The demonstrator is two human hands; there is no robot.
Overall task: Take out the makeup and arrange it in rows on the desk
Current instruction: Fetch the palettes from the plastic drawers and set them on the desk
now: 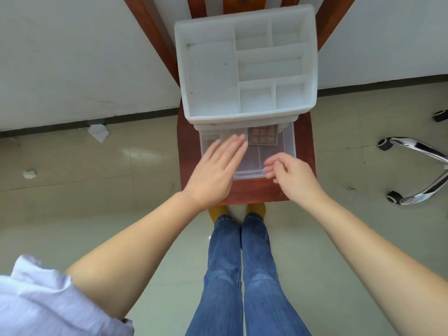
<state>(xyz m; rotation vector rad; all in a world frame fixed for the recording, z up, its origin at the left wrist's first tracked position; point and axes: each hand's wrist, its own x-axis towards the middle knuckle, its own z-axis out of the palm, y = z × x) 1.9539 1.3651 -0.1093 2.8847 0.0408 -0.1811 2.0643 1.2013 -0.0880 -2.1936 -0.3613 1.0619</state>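
Palette point(263, 135): flat, rectangular, clear-cased, with a grid of brown and tan pans; it lies at the back of the drawer, right of centre, partly under the organizer's front edge.
Drawer point(288, 144): clear plastic, pulled out toward the person, with thin clear dividers inside; the seat's red-brown shows through its floor.
Organizer point(244, 66): white plastic, open on top, split into one large left compartment and several smaller ones on the right; nothing visible in them apart from a few dark specks.
Chair point(305, 146): red-brown wood, carrying the organizer on its seat; its back slats rise behind.
Left hand point(215, 168): flat, fingers straight and together, over the drawer's left half; fingertips reach just beside the palette's left edge; blurred, so contact cannot be told.
Right hand point(291, 174): over the drawer's front right corner, fingers loosely curled, holding nothing.
Legs point(242, 275): blue jeans, yellow socks at the chair's front edge.
Floor point(97, 178): pale tiles with two crumpled white paper scraps at left; a chrome office-chair base with castors at right.
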